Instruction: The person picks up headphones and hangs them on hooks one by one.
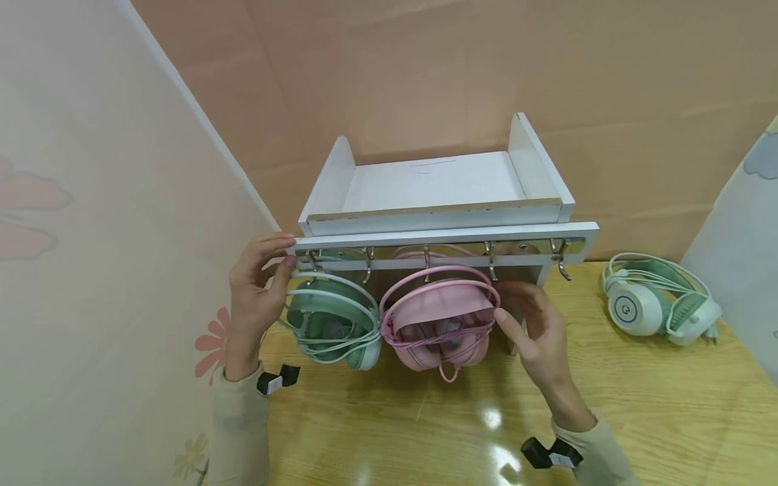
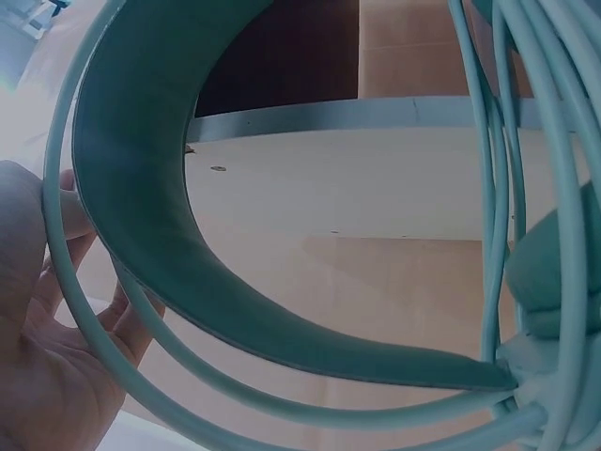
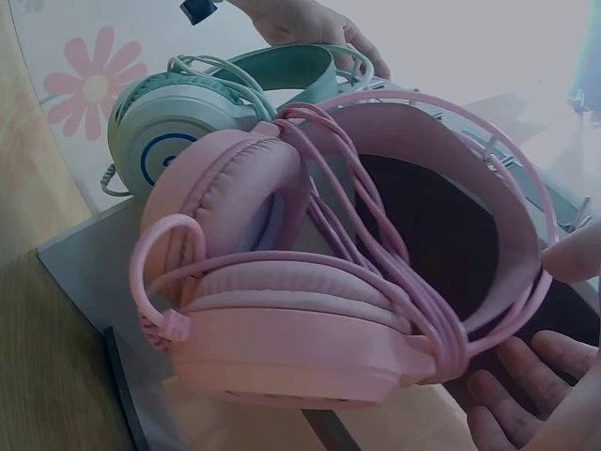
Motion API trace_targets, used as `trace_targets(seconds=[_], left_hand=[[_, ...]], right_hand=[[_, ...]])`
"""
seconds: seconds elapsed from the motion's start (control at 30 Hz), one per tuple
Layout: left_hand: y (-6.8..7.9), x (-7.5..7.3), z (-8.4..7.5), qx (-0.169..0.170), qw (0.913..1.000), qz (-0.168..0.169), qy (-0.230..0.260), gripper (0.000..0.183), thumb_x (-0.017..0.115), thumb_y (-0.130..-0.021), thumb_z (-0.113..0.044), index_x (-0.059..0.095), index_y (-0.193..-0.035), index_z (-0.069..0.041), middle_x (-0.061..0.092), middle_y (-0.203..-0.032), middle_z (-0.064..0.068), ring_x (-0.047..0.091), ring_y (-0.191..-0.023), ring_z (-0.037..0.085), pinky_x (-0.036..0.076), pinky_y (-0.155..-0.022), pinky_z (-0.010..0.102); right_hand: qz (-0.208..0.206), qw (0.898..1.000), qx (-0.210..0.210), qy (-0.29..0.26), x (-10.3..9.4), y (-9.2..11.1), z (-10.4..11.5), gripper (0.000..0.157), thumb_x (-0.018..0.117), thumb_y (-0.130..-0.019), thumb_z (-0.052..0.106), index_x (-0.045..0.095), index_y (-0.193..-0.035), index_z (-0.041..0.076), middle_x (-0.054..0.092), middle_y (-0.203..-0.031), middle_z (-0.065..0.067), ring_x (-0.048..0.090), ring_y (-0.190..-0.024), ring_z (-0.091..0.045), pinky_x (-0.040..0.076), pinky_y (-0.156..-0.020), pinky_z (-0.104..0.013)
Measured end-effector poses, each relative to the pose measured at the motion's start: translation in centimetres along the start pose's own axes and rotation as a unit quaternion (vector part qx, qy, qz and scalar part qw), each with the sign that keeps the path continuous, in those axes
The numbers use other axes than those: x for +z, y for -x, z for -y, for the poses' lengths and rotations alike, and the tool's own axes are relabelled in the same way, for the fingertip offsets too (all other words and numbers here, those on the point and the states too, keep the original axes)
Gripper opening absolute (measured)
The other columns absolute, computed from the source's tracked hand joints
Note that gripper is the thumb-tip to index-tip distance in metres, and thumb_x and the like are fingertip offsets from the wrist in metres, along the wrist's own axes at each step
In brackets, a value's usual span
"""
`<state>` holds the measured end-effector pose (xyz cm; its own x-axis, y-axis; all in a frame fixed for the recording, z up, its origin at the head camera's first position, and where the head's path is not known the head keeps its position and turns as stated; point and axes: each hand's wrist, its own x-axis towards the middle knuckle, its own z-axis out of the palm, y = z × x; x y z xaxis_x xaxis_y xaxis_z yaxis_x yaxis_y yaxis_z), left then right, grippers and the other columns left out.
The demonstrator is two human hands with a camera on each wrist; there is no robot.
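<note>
Green headphones and pink headphones hang side by side by their headbands from metal hooks on a white hook rail. Cables are looped round both pairs. At the rail's left end my left hand pinches the rail between thumb and fingers, just behind the green headband. My right hand is beside the pink headband's right side. Its thumb touches the outer band, while the other fingers lie relaxed behind and below it.
Behind the rail stands a white wooden shelf with raised sides. Another white and green pair of headphones lies on the wooden table at the right. A bare hook juts from the rail's right end. A patterned wall panel borders the left side.
</note>
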<state>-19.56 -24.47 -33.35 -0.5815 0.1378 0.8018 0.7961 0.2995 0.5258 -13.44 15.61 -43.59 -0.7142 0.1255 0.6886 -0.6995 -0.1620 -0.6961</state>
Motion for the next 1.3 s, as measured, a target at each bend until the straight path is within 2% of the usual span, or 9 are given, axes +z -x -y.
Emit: trace_targets(seconds=[0.23,0.37,0.5,0.63,0.8,1.07,1.3], left_hand=[[-0.1,-0.1,-0.2,-0.008,0.9999,0.003,0.013,0.028,0.061,-0.094,0.023,0.065,-0.121,0.015,0.069,-0.128,0.001,0.071,-0.108,0.014,0.062,-0.085,0.018],[-0.3,-0.2,-0.3,-0.008,0.9995,0.009,0.029,0.026,0.060,-0.095,0.021,0.065,-0.120,0.017,0.069,-0.129,0.002,0.071,-0.108,0.014,0.061,-0.085,0.018],[-0.4,-0.3,-0.5,-0.008,0.9994,0.010,0.031,0.025,0.059,-0.097,0.019,0.067,-0.120,0.014,0.069,-0.128,0.004,0.069,-0.112,0.015,0.061,-0.091,0.019],[-0.6,-0.4,-0.5,-0.017,0.9996,0.012,0.021,0.027,0.058,-0.099,0.017,0.067,-0.124,0.011,0.069,-0.129,0.003,0.070,-0.114,0.016,0.061,-0.091,0.021],[-0.8,-0.4,-0.5,-0.028,0.9992,0.019,0.021,0.028,0.058,-0.100,0.016,0.065,-0.126,0.012,0.068,-0.128,0.002,0.071,-0.111,0.015,0.062,-0.088,0.021],[-1.1,-0.2,-0.5,-0.023,0.9989,0.027,0.029,0.024,0.056,-0.100,0.018,0.065,-0.122,0.015,0.068,-0.124,0.000,0.070,-0.107,0.013,0.062,-0.087,0.020],[-1.2,-0.3,-0.6,-0.021,0.9991,0.024,0.027,0.022,0.055,-0.099,0.019,0.064,-0.119,0.016,0.067,-0.123,0.001,0.071,-0.104,0.016,0.062,-0.084,0.019]], right_hand=[[0.010,1.000,-0.016,0.006,-0.6,0.0,0.9,0.041,0.054,-0.087,-0.028,0.052,-0.128,-0.028,0.071,-0.128,-0.019,0.068,-0.121,-0.024,0.050,-0.110,-0.032],[0.004,1.000,-0.011,0.006,-1.1,0.1,1.4,0.043,0.053,-0.087,-0.029,0.052,-0.129,-0.028,0.071,-0.129,-0.018,0.067,-0.122,-0.024,0.050,-0.108,-0.031],[-0.002,1.000,-0.003,0.006,-1.7,0.3,1.8,0.044,0.052,-0.087,-0.030,0.052,-0.131,-0.028,0.071,-0.130,-0.017,0.067,-0.123,-0.023,0.050,-0.108,-0.029],[0.000,1.000,-0.004,0.004,-2.7,0.7,1.9,0.045,0.051,-0.087,-0.031,0.052,-0.131,-0.028,0.072,-0.130,-0.017,0.067,-0.123,-0.023,0.050,-0.108,-0.028],[0.002,1.000,-0.011,0.012,-4.2,1.1,2.0,0.042,0.050,-0.086,-0.032,0.051,-0.128,-0.030,0.072,-0.128,-0.018,0.067,-0.121,-0.024,0.050,-0.107,-0.027],[-0.047,0.998,0.000,0.042,-7.5,1.4,2.2,0.037,0.054,-0.087,-0.029,0.052,-0.124,-0.031,0.074,-0.121,-0.016,0.070,-0.113,-0.021,0.057,-0.093,-0.019],[-0.071,0.996,-0.005,0.062,-10.6,0.8,2.6,0.039,0.055,-0.086,-0.029,0.053,-0.125,-0.031,0.075,-0.120,-0.015,0.072,-0.112,-0.019,0.057,-0.092,-0.016]])
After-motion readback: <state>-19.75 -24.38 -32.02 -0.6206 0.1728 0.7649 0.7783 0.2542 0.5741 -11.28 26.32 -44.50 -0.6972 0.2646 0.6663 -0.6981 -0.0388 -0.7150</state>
